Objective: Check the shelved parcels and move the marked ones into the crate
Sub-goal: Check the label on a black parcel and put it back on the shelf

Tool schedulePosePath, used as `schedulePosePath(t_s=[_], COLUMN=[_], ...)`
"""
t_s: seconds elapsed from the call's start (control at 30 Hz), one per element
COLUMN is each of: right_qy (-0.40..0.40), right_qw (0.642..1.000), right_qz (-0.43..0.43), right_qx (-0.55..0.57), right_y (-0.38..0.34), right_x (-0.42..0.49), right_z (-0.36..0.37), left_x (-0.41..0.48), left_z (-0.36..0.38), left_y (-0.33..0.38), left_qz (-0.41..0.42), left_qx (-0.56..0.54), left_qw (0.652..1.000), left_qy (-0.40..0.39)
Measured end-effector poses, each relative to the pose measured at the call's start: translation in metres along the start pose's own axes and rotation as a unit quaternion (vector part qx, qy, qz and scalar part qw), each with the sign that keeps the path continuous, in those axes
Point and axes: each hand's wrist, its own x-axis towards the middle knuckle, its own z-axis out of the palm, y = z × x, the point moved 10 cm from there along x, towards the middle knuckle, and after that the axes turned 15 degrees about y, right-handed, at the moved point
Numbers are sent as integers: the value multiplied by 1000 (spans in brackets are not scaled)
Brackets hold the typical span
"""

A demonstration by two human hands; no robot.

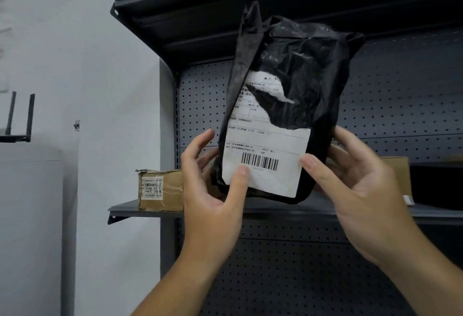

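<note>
A black plastic parcel bag is held upright in front of the dark shelf unit. Its white shipping label, partly torn, faces me with a barcode near the bottom. My left hand grips the bag's lower left edge, thumb pressed on the label below the barcode. My right hand holds the lower right edge, thumb on the label's corner and fingers behind the bag. No crate is in view.
A taped cardboard box with a small label sits on the left end of the metal shelf. Another cardboard box and a dark parcel lie on the right. An upper shelf overhangs. A white wall is on the left.
</note>
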Motion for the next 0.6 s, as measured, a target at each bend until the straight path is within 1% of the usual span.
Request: schedulePosePath(t_s=[0.07,0.23,0.43,0.53,0.6], right_qy=[-3,-12,-10,-11,-4], right_qw=[1000,998,998,998,997], right_qz=[-26,-56,-54,-48,-21], right_qx=[-5,-1,-9,-36,-72], right_y=[-7,-18,-19,-15,-6], right_x=[-2,-6,-7,-5,1], right_z=[0,3,1,4,8], left_x=[-3,-5,-5,-2,2], left_z=[1,0,0,3,7], left_y=[8,17,14,9,1], left_qz=[42,52,37,14,0], left_qx=[1,-32,-34,-14,25], left_qw=[999,998,999,999,998], left_qy=[-18,-3,-6,-27,-58])
